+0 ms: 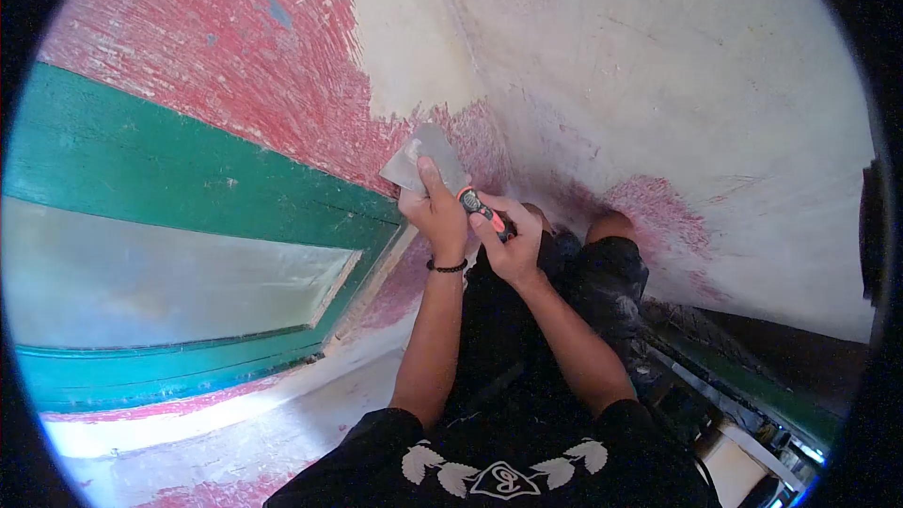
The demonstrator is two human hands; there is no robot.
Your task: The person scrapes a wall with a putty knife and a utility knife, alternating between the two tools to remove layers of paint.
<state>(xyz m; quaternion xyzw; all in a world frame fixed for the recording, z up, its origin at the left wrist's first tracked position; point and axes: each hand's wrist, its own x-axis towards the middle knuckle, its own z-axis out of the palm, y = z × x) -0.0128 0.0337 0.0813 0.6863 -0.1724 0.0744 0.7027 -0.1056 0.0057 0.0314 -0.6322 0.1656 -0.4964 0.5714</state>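
Observation:
A putty knife (403, 167) with a wide grey metal blade and a black-and-red handle is held in front of my body, its blade pointing up and to the left. My left hand (438, 218), with a dark beaded bracelet at the wrist, is closed on the blade, the thumb lying along its face. Wrapped round the handle is my right hand (515, 249). In this view the blade overlaps the wall (282, 66), where rough red paint shows beside a smooth cream patch.
A green wooden frame (188, 136) with a pale pane (169, 273) fills the left side. The whitish wall (696, 85) on the right has scraped red patches. My bent knees are close to it. Various items lie below at the lower right, beside a dark green beam.

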